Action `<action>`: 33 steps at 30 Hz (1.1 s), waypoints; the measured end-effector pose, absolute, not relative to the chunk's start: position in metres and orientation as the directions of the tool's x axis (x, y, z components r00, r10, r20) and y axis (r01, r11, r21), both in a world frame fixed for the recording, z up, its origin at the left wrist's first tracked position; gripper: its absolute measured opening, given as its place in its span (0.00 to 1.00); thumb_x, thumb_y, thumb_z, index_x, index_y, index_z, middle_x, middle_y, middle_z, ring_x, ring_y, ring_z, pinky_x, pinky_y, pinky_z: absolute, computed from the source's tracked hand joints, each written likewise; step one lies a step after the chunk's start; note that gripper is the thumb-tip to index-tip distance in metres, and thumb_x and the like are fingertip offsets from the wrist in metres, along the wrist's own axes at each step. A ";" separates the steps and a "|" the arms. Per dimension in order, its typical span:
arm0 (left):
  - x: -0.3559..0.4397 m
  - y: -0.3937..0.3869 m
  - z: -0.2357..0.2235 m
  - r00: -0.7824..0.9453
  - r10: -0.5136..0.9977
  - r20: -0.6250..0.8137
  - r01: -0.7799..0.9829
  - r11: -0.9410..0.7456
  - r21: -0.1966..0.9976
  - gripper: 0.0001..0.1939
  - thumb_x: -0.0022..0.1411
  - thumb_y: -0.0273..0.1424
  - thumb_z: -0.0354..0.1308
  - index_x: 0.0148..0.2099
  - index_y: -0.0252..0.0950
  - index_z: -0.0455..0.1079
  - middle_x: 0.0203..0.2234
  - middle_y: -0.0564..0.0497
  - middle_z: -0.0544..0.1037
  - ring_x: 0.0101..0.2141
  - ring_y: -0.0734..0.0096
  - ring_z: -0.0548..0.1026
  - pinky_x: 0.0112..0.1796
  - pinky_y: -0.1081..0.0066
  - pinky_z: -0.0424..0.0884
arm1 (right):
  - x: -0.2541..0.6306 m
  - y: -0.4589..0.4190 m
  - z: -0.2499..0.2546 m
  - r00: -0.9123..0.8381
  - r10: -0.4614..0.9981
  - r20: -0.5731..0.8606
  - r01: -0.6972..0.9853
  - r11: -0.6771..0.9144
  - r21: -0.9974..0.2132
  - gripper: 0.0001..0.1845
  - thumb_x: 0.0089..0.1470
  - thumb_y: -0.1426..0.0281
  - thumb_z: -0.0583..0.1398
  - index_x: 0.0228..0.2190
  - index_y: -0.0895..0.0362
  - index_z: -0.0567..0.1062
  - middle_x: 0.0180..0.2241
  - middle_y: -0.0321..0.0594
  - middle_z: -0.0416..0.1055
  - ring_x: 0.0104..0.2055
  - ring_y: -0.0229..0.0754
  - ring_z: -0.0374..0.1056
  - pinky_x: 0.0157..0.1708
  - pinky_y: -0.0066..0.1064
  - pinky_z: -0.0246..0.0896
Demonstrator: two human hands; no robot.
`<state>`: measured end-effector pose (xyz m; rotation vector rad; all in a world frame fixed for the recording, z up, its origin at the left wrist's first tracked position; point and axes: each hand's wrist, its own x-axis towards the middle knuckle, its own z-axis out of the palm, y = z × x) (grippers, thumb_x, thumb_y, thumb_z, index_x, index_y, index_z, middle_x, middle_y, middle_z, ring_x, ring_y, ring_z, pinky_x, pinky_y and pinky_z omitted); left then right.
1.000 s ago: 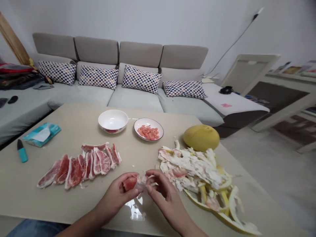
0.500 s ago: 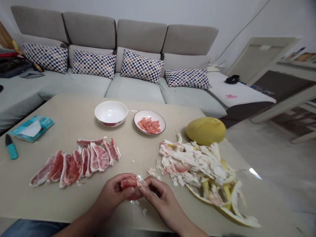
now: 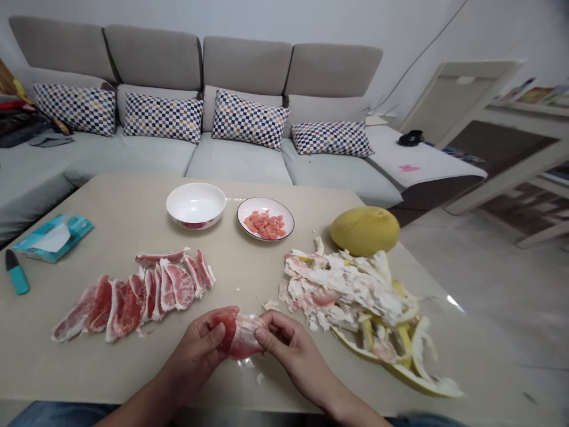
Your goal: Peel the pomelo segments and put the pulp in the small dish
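Between my hands, over the near part of the table, is a red pomelo segment (image 3: 232,332) with pale, partly loose membrane on its right side. My left hand (image 3: 201,341) grips the red flesh at its left end. The thumb and fingers of my right hand (image 3: 288,344) pinch the membrane at the other end. Left of my hands lies a row of pomelo segments (image 3: 173,287) with white pith on them. A heap of white pith and peel (image 3: 347,290) is to the right of my right hand.
A white bowl (image 3: 195,204) and a dark-rimmed plate (image 3: 284,228) with pieces of pink pulp stand further back. A whole yellow pomelo (image 3: 365,231) sits behind the peel heap. At the left are a tissue pack (image 3: 53,237) and a teal-handled knife (image 3: 18,279). A sofa (image 3: 240,163) lies beyond the table.
My hands have drawn slightly apart, and the membrane between them is stretched out wider. More of the segment's red flesh and pale skin shows. The whole view has shifted slightly.
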<state>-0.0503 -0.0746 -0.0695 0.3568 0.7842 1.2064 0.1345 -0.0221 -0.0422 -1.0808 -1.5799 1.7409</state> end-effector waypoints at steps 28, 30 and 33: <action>-0.051 -0.072 -0.072 0.167 0.900 -0.403 -0.635 0.411 0.654 0.18 0.55 0.35 0.65 0.48 0.34 0.75 0.39 0.43 0.79 0.37 0.65 0.76 0.40 0.68 0.68 | 0.126 0.047 -0.036 -0.333 0.943 -0.013 0.262 0.079 -0.962 0.20 0.57 0.55 0.54 0.28 0.58 0.72 0.26 0.38 0.70 0.28 0.37 0.66 0.30 0.28 0.63; -0.053 -0.069 -0.071 0.164 0.909 -0.382 -0.677 0.386 0.627 0.16 0.59 0.34 0.62 0.48 0.33 0.74 0.41 0.42 0.79 0.41 0.63 0.76 0.45 0.66 0.67 | 0.119 0.093 -0.037 -0.257 0.965 0.054 0.319 0.137 -0.938 0.18 0.54 0.56 0.56 0.29 0.58 0.73 0.27 0.39 0.72 0.28 0.38 0.66 0.30 0.30 0.62; -0.058 -0.065 -0.069 0.177 0.921 -0.348 -0.719 0.363 0.593 0.14 0.61 0.32 0.60 0.48 0.32 0.74 0.43 0.41 0.78 0.46 0.60 0.74 0.50 0.63 0.64 | 0.110 0.158 -0.037 -0.131 0.981 0.141 0.430 0.184 -0.884 0.10 0.49 0.63 0.59 0.28 0.57 0.74 0.30 0.40 0.74 0.33 0.42 0.67 0.37 0.33 0.61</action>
